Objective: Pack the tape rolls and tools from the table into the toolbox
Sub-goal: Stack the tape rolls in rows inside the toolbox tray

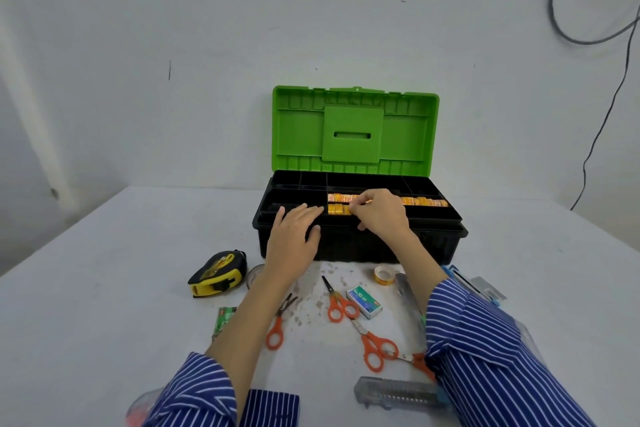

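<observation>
On the white table (104, 253), the far left stretch is bare out to its edge, and the first thing met is a yellow-and-black tape measure (217, 273), lying well clear of the toolbox. Below it sits a small green packet (224, 318). The left hand (294, 236) lies over the front left rim of the black toolbox (360, 246), fingers straight and flat, gripping nothing. Beside that forearm lies one pair of orange scissors (278, 322), partly hidden. The green lid (355, 130) stands upright against the wall, leaving the tray open from above. In the tray's long front compartments sit rows of yellow tape rolls (420, 201); the right hand (381, 213) hovers over them, fingertips curled in a pinch at the rolls, though what exactly it holds cannot be told. In front of the box lie two more orange scissors (341, 305) (375, 348), a staple box (364, 302), a clear tape roll (385, 275), and near the table's near edge, a clear cutter (398, 392).
</observation>
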